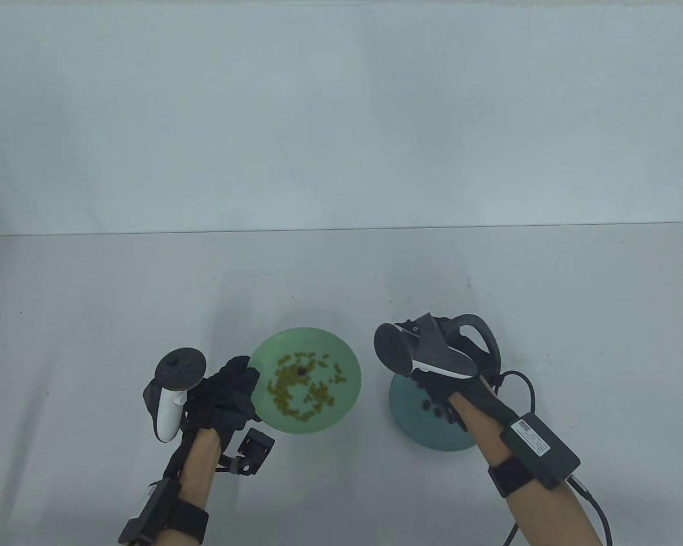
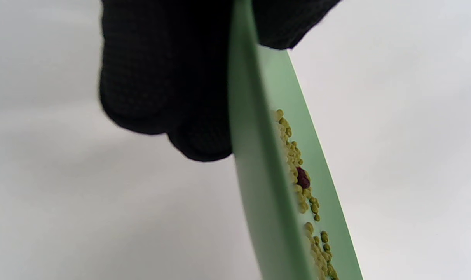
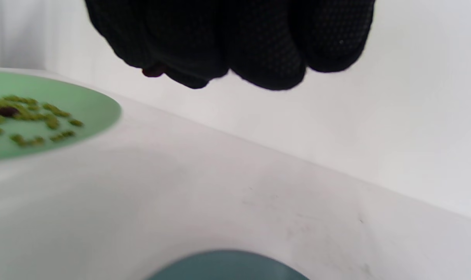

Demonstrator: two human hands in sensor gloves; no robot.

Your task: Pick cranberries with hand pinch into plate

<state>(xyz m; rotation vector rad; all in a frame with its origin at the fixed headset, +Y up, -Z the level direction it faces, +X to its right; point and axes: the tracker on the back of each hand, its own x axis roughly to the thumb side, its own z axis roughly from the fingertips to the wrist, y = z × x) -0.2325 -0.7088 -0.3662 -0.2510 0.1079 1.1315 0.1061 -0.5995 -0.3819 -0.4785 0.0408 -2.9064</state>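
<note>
My left hand grips the left rim of a light green plate and holds it tilted; its fingers wrap the rim. The plate carries many yellow-green beans and one dark cranberry, which also shows in the left wrist view. My right hand hovers above a teal plate with fingers bunched, pinching a small dark red cranberry. A few dark cranberries lie on the teal plate.
The white table ends at a pale wall behind. A small black device hangs by my left wrist. A cable loops from the right forearm box. The tracker hides my right fingers in the table view.
</note>
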